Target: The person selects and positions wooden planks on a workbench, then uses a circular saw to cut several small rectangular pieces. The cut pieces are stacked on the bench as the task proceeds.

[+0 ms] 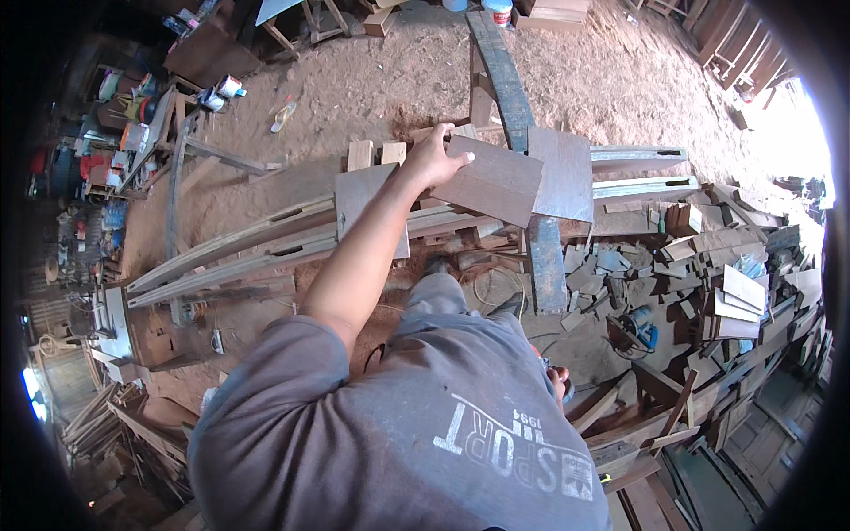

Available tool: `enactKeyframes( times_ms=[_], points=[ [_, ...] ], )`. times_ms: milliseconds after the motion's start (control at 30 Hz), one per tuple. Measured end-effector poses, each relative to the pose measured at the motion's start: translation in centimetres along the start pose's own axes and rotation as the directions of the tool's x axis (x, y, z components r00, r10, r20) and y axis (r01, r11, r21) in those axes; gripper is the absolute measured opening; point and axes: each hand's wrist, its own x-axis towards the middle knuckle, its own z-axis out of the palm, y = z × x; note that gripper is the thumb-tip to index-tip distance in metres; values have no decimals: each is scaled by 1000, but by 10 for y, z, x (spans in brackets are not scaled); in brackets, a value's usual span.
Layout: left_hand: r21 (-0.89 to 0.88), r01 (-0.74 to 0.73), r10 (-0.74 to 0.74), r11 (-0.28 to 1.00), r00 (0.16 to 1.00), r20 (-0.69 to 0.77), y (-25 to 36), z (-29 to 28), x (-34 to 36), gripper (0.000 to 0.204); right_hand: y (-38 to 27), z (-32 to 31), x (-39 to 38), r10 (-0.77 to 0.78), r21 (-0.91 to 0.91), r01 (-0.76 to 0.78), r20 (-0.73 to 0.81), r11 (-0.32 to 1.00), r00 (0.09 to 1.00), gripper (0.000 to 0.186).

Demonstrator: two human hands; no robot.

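My left hand (431, 163) reaches forward, its fingers and thumb gripping the upper left end of a flat brown wooden panel (492, 183). That panel is tilted, and its right side meets or overlaps a second wooden panel (561, 168) lying over a dark plank. Under my left forearm is another panel (354, 196), partly covered by the arm. Low beside my right hip, my right hand (558, 380) has its fingers curled round something with a bit of red on it; my shirt hides most of it.
Long slotted beams (292, 221) run left to right across a dark plank (502, 71). Wood offcuts (611, 261) and a blue power tool (649, 334) lie on the right. Left stands a cluttered bench (146, 133). A sandal (283, 115) rests on the dusty floor.
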Motion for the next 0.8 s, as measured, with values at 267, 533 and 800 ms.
enactKeyframes(
  times_ms=[267,533,800],
  points=[
    [-656,26,19,754,998,61,4,0,-4,52,-43,-5,-38,166,274,-154,-20,949,986,61],
    [-942,90,99,325,987,128,14,-19,-39,20,-103,-23,-84,70,448,-38,-55,893,996,35],
    [-970,3,178,244,983,48,27,-51,-51,22,-83,-9,-58,109,194,-89,-98,977,989,56]
  ],
)
